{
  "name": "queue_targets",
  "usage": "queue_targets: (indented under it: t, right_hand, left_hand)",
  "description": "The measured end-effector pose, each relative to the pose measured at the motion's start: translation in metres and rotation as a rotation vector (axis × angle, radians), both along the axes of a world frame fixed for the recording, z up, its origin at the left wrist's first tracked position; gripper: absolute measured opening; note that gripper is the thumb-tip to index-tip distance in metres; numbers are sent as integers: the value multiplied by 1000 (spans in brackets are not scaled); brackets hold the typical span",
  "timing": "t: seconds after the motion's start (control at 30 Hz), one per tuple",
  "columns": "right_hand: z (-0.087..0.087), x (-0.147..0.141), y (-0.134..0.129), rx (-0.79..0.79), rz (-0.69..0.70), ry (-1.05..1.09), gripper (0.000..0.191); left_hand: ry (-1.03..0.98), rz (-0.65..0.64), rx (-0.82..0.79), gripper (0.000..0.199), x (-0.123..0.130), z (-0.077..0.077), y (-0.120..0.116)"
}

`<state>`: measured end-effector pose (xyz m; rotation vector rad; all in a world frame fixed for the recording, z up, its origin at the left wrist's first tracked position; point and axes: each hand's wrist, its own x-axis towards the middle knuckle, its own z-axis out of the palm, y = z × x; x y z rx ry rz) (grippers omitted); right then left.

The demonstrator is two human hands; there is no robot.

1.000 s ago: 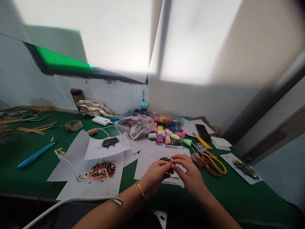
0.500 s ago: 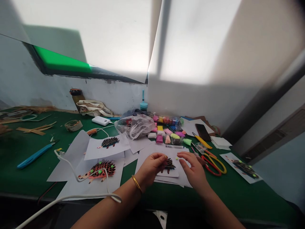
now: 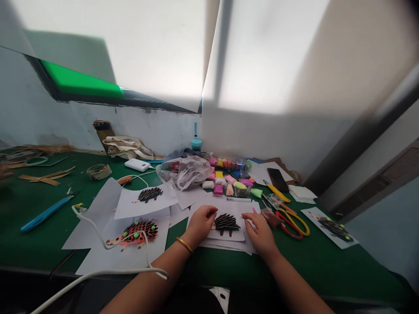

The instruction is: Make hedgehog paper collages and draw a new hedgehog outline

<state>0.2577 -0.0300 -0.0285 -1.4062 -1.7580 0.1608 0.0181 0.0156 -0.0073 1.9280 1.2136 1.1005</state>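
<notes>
On a stack of white sheets (image 3: pixel 218 245) lies a picture of a hedgehog with dark raised spines (image 3: pixel 225 222), between my hands. My left hand (image 3: pixel 200 224), a gold bangle at its wrist, rests over the picture's left side with fingers loosely curled and thumb a little apart. No object shows in it. At the right edge of the picture is my right hand (image 3: pixel 262 231), its thumb and fingertip close together at a tiny yellow piece of clay (image 3: pixel 242 216). The fingers partly hide the piece.
Clay packets (image 3: pixel 218 189) and a plastic bag (image 3: pixel 188 172) lie behind the sheets. Scissors (image 3: pixel 293 226), a yellow cutter (image 3: pixel 278 192) and a phone (image 3: pixel 278 179) are at right. A white cable (image 3: pixel 108 271) crosses at left, near a blue cutter (image 3: pixel 47 214).
My left hand has moved left, away from the picture's middle, uncovering the hedgehog; the yellow bit at its fingertips no longer shows there. My right hand's fingers have drawn together and shifted slightly left.
</notes>
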Motion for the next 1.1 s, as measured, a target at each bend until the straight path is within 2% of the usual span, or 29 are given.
queue_targets:
  t: [0.1, 0.23, 0.33, 0.57, 0.73, 1.1]
  right_hand:
    - [0, 0, 0, -8, 2, -9, 24]
    - [-1, 0, 0, -9, 7, -19, 24]
    - [-1, 0, 0, -5, 8, -27, 24]
    - [-3, 1, 1, 9, 20, -28, 24]
    - [-2, 1, 1, 18, 9, -34, 24]
    - [-1, 0, 1, 15, 14, -39, 25]
  left_hand:
    - [138, -44, 96, 15, 0, 5, -5]
    - [178, -56, 181, 18, -1, 6, -7]
    - [167, -48, 181, 20, -2, 3, -6]
    - [206, -58, 144, 9, -4, 5, -8]
    - [236, -86, 167, 18, -2, 4, -9]
    - [304, -117, 231, 21, 3, 4, -8]
